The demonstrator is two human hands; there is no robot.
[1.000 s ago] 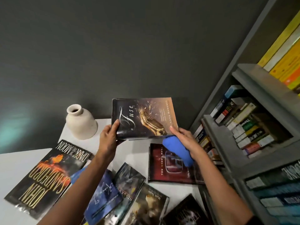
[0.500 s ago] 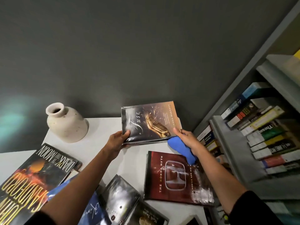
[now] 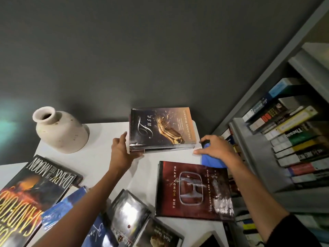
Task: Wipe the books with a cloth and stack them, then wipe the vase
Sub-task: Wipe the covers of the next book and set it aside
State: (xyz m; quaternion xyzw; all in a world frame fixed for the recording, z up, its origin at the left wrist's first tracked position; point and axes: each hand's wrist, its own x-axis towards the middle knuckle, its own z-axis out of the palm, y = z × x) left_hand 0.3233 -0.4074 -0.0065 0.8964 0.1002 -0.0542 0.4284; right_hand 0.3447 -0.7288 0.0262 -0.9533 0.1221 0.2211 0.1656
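The wall (image 3: pixel 142 50) at the back is dark grey and plain, with nothing hung on it. Low on its left side there is a soft blue-green glow (image 3: pixel 7 125) of light. A white surface (image 3: pixel 101 132) sits right against the wall and looks bright next to it. On the right stands a tall grey bookshelf (image 3: pixel 252 157), just beside the surface. Its shelves are full of shelf books (image 3: pixel 293 139) packed close together with their spines facing out. The spines are blue, white, yellow, green, black and red.
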